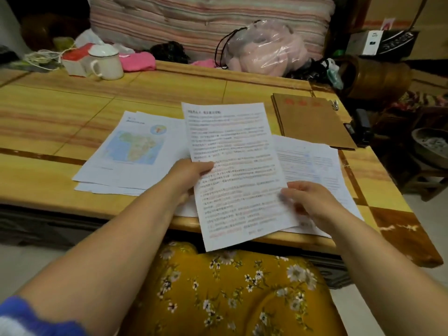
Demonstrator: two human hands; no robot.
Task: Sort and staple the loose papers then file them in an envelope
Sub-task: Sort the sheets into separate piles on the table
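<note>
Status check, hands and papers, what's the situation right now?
Left hand and right hand both gripping text sheet. Envelope unfilled, stapler untouched. Nothing blocking.

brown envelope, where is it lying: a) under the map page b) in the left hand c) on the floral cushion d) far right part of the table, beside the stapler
d: the brown envelope lies flat on the table at its far right, with the black stapler just to its right.
</note>
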